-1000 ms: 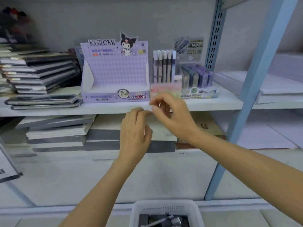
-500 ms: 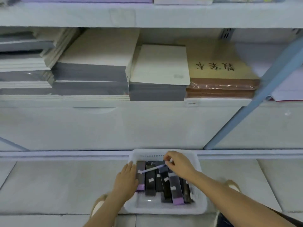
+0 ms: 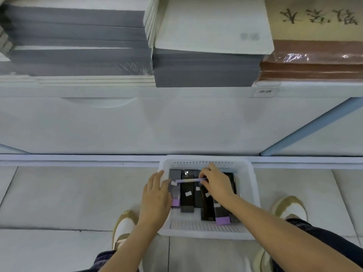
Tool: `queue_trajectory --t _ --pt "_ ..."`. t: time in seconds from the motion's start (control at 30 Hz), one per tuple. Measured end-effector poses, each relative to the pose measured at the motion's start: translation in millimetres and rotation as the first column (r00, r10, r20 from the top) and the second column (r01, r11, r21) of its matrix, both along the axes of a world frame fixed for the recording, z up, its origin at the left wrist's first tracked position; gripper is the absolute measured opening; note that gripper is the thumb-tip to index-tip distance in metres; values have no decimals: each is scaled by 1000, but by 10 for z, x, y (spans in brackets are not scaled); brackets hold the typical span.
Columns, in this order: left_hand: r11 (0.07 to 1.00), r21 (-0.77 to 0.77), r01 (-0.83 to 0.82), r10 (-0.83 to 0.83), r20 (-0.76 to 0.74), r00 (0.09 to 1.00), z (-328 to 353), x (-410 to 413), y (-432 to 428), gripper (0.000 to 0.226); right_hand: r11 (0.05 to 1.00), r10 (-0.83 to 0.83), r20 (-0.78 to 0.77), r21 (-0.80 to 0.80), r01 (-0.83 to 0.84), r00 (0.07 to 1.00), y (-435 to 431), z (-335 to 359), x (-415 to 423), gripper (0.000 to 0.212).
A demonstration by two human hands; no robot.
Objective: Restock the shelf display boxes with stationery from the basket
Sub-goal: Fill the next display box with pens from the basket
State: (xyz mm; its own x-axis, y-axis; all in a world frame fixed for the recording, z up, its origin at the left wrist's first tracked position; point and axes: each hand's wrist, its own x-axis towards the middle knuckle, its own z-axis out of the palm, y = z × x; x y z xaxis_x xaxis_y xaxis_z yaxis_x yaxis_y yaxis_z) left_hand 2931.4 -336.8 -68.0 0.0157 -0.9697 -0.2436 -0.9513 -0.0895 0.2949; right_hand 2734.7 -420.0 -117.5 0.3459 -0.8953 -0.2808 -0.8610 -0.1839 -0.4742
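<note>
A white plastic basket (image 3: 253, 195) sits on the tiled floor below me. Inside lie several dark slim stationery boxes (image 3: 187, 195) with purple ends and white stickers. My right hand (image 3: 216, 183) is inside the basket and pinches one end of a thin lilac-and-white pen (image 3: 188, 180) that lies across the boxes. My left hand (image 3: 156, 197) rests with straight fingers on the basket's left rim, beside a grey box with a purple end (image 3: 175, 190). The shelf display boxes are out of view.
Above the basket runs a white shelf front (image 3: 176, 122) with a blue upright (image 3: 314, 124) at the right. Stacks of grey and white paper pads (image 3: 208, 55) and brown wrapped books (image 3: 314, 61) fill the low shelf. My shoes (image 3: 123, 228) flank the basket.
One second ago both hands were up at the shelf by the display boxes. My view has dropped to the floor, and both hands have reached the basket, the right pinching the pen.
</note>
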Motion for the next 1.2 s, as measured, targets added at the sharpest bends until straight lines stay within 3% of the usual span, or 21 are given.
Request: queue_trajectory --t 0.13,0.27,0.33,0.4,0.5,0.6,0.83,1.03,1.2 --pt "979 -198 45 -69 -117 991 -32 -121 -145 34 985 168 77 -49 -164 983 -96 110 -69 14" --pt "981 68 184 -168 -189 967 -127 -344 -269 27 960 258 209 49 -274 943 -116 282 -150 14" --pt "973 163 163 -128 -207 970 -186 -396 -257 29 972 173 266 107 -208 948 -64 296 -222 16" --pt "979 183 89 -45 -233 971 -265 -382 -215 29 995 -44 306 96 15 951 -14 250 -342 17" --pt "969 244 -50 134 -341 931 -323 -330 -172 29 965 -263 197 68 254 944 37 148 -523 25" --pt "943 305 -133 264 -442 858 -325 -335 -182 30 960 -268 96 107 257 959 50 57 -561 34" --pt "913 366 -181 363 -524 770 -366 -407 -208 23 972 -218 -10 85 218 976 -70 -69 -480 23" --pt "898 372 -236 434 -653 621 -331 -500 -260 17 989 -35 217 149 2 975 -70 37 -479 12" --pt "830 444 -338 549 -758 353 -235 -749 -326 18 948 11 326 298 -114 945 35 199 -295 11"
